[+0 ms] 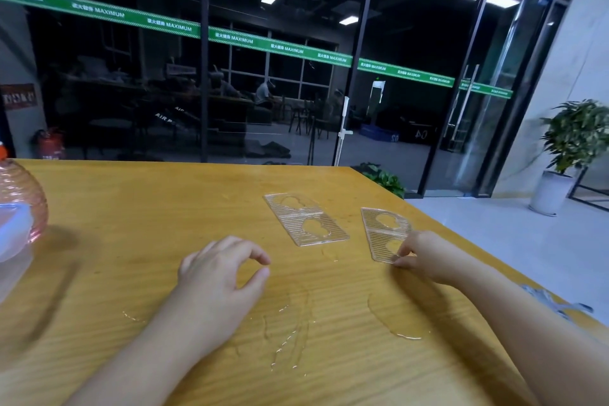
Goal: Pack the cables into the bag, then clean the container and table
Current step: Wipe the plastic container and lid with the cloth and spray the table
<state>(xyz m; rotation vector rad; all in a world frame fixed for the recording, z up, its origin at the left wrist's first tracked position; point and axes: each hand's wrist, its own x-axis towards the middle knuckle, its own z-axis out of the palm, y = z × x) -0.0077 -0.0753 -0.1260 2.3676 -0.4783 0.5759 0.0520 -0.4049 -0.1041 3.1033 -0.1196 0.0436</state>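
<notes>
The left hand [219,269] hovers with loosely curled fingers, holding nothing; at 3 o'clock, the right hand [420,252] pinches, fingertips together.

Potted plant [573,138] on the floor right, beyond glass wall [280,76].

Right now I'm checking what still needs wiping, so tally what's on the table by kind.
Clear slotted plates: 2
Pink bottle: 1
Clear container: 1
Grey cloth at the edge: 1
Water patches: several
Total: 5 things, plus the water.
</notes>
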